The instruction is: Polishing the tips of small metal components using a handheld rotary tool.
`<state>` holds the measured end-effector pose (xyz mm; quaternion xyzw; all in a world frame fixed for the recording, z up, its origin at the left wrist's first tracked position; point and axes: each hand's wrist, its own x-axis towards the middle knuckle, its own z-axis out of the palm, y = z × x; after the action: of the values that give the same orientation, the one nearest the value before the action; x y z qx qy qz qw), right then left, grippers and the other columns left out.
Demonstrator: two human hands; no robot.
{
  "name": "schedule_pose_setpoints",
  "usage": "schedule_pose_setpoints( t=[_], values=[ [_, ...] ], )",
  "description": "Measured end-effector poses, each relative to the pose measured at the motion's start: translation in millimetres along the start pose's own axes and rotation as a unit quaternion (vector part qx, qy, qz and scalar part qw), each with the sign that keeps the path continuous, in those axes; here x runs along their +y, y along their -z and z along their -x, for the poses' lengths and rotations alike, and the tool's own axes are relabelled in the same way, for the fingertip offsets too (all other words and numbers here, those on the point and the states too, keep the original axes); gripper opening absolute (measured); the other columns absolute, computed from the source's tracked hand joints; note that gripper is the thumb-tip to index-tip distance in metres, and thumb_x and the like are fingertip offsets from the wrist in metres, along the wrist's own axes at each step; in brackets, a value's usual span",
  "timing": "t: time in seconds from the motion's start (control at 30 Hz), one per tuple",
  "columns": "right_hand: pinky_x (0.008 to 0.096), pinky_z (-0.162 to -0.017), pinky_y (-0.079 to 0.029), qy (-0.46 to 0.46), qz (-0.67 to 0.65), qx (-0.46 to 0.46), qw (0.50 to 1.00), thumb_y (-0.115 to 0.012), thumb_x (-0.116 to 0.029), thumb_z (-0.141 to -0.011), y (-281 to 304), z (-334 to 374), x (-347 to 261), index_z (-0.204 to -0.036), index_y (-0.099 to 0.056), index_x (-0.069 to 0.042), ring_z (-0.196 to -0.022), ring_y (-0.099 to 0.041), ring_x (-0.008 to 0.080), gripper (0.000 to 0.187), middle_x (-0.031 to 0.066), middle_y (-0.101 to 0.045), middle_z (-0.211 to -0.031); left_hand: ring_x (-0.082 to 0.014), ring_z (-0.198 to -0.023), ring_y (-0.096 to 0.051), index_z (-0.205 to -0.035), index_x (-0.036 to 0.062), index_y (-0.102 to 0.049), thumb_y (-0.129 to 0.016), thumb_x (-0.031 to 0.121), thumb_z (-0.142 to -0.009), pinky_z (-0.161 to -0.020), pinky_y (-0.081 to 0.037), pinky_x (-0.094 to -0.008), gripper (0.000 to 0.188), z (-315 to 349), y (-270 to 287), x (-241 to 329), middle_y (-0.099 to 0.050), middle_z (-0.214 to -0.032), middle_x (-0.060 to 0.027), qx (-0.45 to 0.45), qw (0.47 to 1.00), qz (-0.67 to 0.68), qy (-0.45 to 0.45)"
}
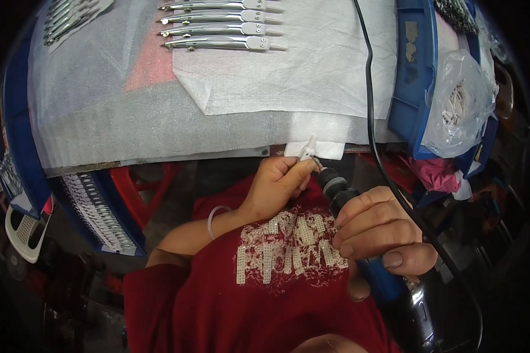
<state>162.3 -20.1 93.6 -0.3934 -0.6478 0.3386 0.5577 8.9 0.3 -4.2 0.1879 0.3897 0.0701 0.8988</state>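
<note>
My left hand (pixel 277 182) is closed, thumb and fingers pinching the pale hinge end of a drawing compass (pixel 308 150) at the table's front edge. Most of that compass is hidden by the fingers. A corded electric screwdriver (pixel 338 189), black and blue, is wrapped in my right hand (pixel 386 229). Its bit points up and left at the side of the compass head, close to the left thumb; whether it touches a screw I cannot make out. Beneath the compass tip lies a small white pad (pixel 327 147) over the edge.
Several silver compasses (pixel 218 42) lie in a row on white cloth (pixel 265 88); more rest on the far left. Blue bins (pixel 415 88) flank the table, the right one holding a plastic bag of small parts (pixel 456 112). A black cable (pixel 371 106) crosses the right side.
</note>
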Motion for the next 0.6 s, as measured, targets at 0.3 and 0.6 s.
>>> schedule_pose_setpoints(
  t=[0.3, 0.6],
  values=[
    [0.0326, -0.059, -0.054, -0.013, 0.002, -0.02, 1.0, -0.075, -0.03, -0.079, 2, -4, 1, -0.1, -0.037, -0.007, -0.062, -0.064, 0.0195, 0.049, 0.0097, -0.062, -0.08, -0.0012, -0.054, -0.041, -0.089, 0.001, -0.066, -0.054, 0.019, -0.096, -0.048, -0.032, -0.017, 0.023, -1, 0, -1, -0.051, -0.062, 0.005, -0.004, 1.0, 0.002, -0.002],
    [0.0306, -0.054, -0.054, -0.013, -0.007, -0.033, 0.999, -0.078, -0.028, -0.076, -2, -14, 6, -0.089, -0.038, -0.009, -0.061, -0.064, 0.02, 0.046, 0.0105, -0.063, -0.077, -0.002, -0.057, -0.042, -0.089, -0.0002, -0.066, -0.054, 0.018, -0.096, -0.051, -0.034, -0.0183, 0.023, -2, 1, -4, -0.052, -0.064, 0.0045, -0.006, 1.0, 0.003, 0.0]
  ],
)
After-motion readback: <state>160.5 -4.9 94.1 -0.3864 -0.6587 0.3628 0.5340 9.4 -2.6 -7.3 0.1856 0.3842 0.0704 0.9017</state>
